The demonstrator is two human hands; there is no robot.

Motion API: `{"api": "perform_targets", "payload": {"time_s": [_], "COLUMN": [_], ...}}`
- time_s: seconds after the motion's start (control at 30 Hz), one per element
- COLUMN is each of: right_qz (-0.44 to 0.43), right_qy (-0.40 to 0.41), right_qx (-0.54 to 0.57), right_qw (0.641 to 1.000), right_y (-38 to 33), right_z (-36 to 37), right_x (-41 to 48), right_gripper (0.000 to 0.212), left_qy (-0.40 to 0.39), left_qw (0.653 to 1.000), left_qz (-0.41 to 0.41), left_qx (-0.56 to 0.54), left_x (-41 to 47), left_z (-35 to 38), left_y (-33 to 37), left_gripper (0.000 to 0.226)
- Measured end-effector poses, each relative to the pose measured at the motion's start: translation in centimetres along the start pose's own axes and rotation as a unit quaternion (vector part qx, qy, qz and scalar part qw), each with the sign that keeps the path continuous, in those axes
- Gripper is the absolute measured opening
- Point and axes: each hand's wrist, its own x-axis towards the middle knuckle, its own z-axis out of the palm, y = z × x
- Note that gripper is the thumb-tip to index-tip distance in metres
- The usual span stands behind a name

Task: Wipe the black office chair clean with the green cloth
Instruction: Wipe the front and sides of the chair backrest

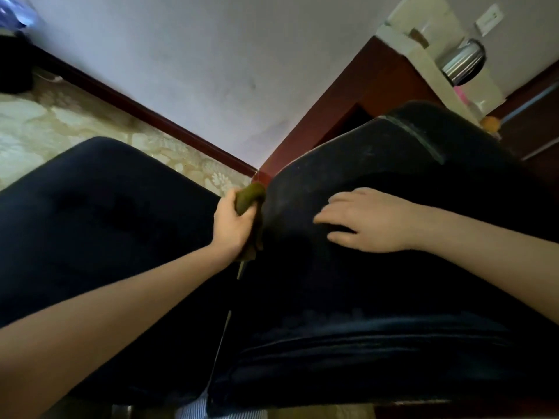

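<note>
The black office chair fills the lower view, its seat (99,213) at left and its backrest (378,297) at right. My left hand (233,225) grips the bunched green cloth (249,196) and holds it against the left edge of the backrest, in the gap between backrest and seat. Part of the cloth hangs down below my hand. My right hand (366,220) rests flat on the backrest's padded surface with its fingers spread.
A dark red wooden desk (357,95) stands right behind the chair, with white boxes (423,46) and a metal container (462,62) on it. The white wall (211,55) with a red skirting board meets patterned beige floor (60,122) at left.
</note>
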Motion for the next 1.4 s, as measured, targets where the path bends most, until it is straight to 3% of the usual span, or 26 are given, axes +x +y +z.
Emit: {"api": "perform_targets", "payload": {"time_s": [0.07, 0.2, 0.4, 0.57, 0.77, 0.97, 1.23, 1.4], "right_qz": [0.025, 0.022, -0.001, 0.004, -0.005, -0.029, -0.023, -0.047], "right_qy": [-0.069, -0.108, -0.174, -0.19, -0.188, -0.183, -0.188, -0.213], "right_qx": [0.005, 0.026, 0.001, 0.005, 0.012, 0.001, -0.008, -0.021], "right_qw": [0.997, 0.994, 0.985, 0.982, 0.982, 0.983, 0.982, 0.976], "right_y": [0.6, 0.6, 0.4, 0.4, -0.3, -0.6, -0.4, -1.2], "right_z": [1.0, 1.4, 2.1, 2.2, 2.2, 2.9, 3.2, 3.8], "right_x": [0.2, 1.4, 4.4, 4.5, 5.4, 7.1, 7.3, 9.6], "right_gripper": [0.049, 0.05, 0.05, 0.051, 0.051, 0.051, 0.054, 0.055], "left_qy": [-0.049, -0.181, -0.223, -0.179, -0.104, -0.12, -0.166, -0.116], "left_qw": [0.998, 0.976, 0.955, 0.966, 0.994, 0.987, 0.978, 0.989], "left_qz": [0.031, 0.109, 0.17, 0.177, 0.02, -0.096, 0.108, 0.051], "left_qx": [0.003, 0.056, 0.1, 0.067, -0.013, -0.054, -0.073, -0.072], "left_x": [-0.2, -1.5, -1.3, 1.2, 1.7, -2.7, 0.2, 3.0], "left_z": [1.8, 4.8, 4.1, 6.3, 6.0, 3.7, 5.5, 7.4], "left_y": [-1.2, -3.4, -6.6, -8.3, -10.4, -11.0, -8.4, -10.7], "left_gripper": [0.016, 0.037, 0.038, 0.036, 0.032, 0.032, 0.027, 0.027]}}
